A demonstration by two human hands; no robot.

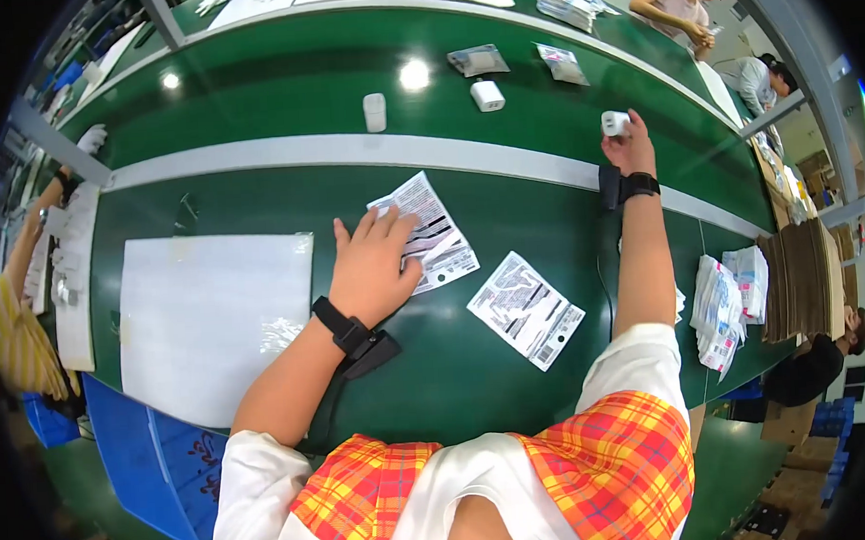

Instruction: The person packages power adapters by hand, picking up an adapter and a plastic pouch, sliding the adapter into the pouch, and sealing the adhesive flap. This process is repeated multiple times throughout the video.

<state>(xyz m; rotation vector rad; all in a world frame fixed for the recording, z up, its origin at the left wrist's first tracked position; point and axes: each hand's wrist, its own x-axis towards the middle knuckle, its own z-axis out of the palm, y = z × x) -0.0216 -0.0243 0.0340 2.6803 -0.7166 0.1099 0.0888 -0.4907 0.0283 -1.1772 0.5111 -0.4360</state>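
Observation:
My left hand [378, 261] lies with fingers spread on a flat printed packet [443, 238] on the green table. A second printed packet [527, 311] lies apart from it, to the right. Farther out, my right hand [632, 150] is closed round a small white charger plug [615, 124], over the green belt beyond the pale rail. On that belt sit another white charger plug [487, 96] and a white plug-shaped block [374, 113]. Two small clear bags [478, 60] with something inside lie behind them.
A white foam sheet [215, 325] is taped down at left. Stacked packets [718, 314] and brown cardboard [803, 280] stand at right. The pale rail [348, 155] divides table from belt. A blue bin [139, 461] is at lower left. Other people work around the line.

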